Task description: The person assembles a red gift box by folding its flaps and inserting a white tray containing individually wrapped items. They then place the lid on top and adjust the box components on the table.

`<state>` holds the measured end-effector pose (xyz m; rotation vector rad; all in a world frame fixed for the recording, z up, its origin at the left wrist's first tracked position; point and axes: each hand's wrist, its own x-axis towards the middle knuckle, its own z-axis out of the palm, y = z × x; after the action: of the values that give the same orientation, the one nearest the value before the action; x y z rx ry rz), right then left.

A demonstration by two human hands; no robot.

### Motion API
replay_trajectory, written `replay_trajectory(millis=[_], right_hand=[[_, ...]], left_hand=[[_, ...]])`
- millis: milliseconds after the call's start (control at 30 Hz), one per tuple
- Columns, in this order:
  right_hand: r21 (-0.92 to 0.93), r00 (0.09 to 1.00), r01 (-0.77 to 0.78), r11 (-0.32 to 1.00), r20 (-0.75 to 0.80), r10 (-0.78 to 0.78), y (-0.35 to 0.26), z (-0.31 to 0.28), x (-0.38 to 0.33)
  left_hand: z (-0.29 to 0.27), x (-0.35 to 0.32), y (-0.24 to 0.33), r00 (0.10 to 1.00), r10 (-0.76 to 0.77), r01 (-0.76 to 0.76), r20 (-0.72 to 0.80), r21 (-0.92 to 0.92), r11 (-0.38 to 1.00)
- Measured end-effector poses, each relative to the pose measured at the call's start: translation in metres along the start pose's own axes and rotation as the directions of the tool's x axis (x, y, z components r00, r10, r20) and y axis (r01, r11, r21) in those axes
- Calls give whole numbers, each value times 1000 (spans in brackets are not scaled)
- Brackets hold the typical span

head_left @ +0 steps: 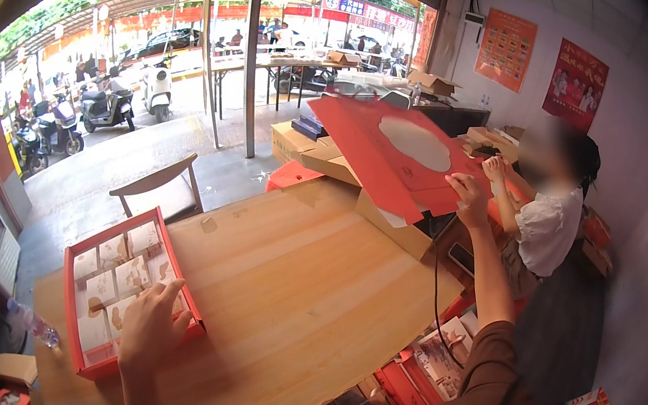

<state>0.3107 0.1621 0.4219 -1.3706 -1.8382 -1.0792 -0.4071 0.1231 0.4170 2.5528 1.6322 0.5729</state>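
Note:
A shallow red gift box (196,303) lies on the left of the wooden table, filled with rows of small white boxes (133,275) bearing brown prints. Over its near right part is my left hand (146,323), fingers apart near the rim; whether it touches the small boxes cannot be seen. My right hand (468,197) pinches the lower right edge of a red lid (371,154) with a pale oval window. That lid is tilted in the air above the table's right end.
The wooden table (289,249) spans the middle. A co-worker in white (551,228) works close on the right. Cardboard boxes (326,157) stand past the far right corner, a chair (161,192) behind the table. A plastic bottle (33,322) is at the left edge; a black cable (437,302) hangs right.

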Motion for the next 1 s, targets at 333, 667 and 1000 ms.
replay_trajectory(millis=[333, 667, 1000], right_hand=[[-347, 525, -439, 829, 650, 550, 74, -9, -111], [-25, 710, -607, 794, 432, 557, 74, -1, -69], [184, 830, -224, 957, 551, 88, -192, -4, 54]], left_hand=[[3, -1, 3, 994, -77, 77, 77, -5, 997], [13, -2, 1, 994, -55, 55, 93, 0, 998], [15, -10, 0, 993, -44, 46, 111, -17, 999]])
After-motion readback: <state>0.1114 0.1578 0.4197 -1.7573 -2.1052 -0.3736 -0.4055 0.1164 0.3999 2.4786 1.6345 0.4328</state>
